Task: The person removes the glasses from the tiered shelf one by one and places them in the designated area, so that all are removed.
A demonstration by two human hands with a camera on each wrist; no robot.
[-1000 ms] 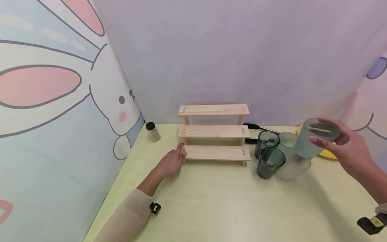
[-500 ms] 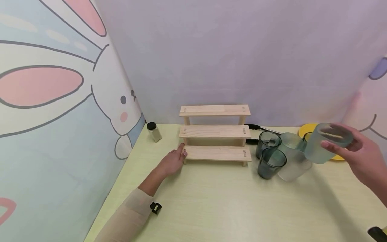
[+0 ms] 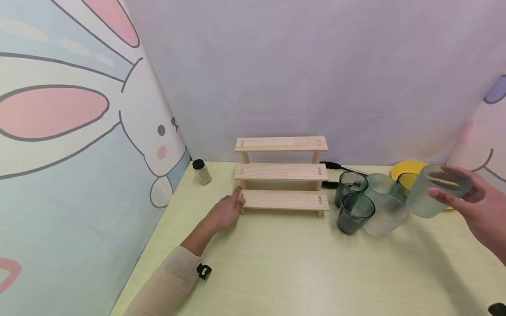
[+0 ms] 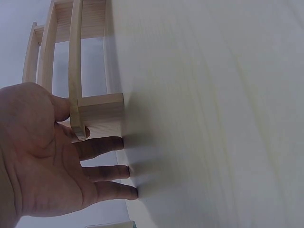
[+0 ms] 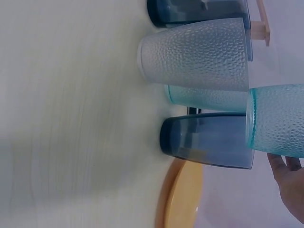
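In the head view my right hand (image 3: 480, 206) holds a pale blue-green frosted tumbler (image 3: 424, 197) in the air, thumb on its near side and fingers behind. The right wrist view shows this tumbler's dimpled wall (image 5: 280, 121) raised off the table, with the fingers partly hidden behind it. My left hand (image 3: 223, 213) is at the left end of a three-tier wooden step shelf (image 3: 282, 199). Its thumb and index finger pinch the lowest board's end, while the other fingers (image 4: 111, 190) stretch down to the table.
Dark glass tumblers (image 3: 351, 221), a clear frosted tumbler (image 3: 385, 221) and another blue-green one (image 3: 381, 183) stand clustered right of the shelf. Behind are black-handled utensils (image 3: 331, 165) and a yellow plate (image 3: 405, 166). A black-capped jar (image 3: 202, 173) stands at the back left.
My right hand has moved right with the blue-green tumbler, away from the cluster, uncovering another dark glass in front of the yellow plate. My left hand has stayed on the shelf.
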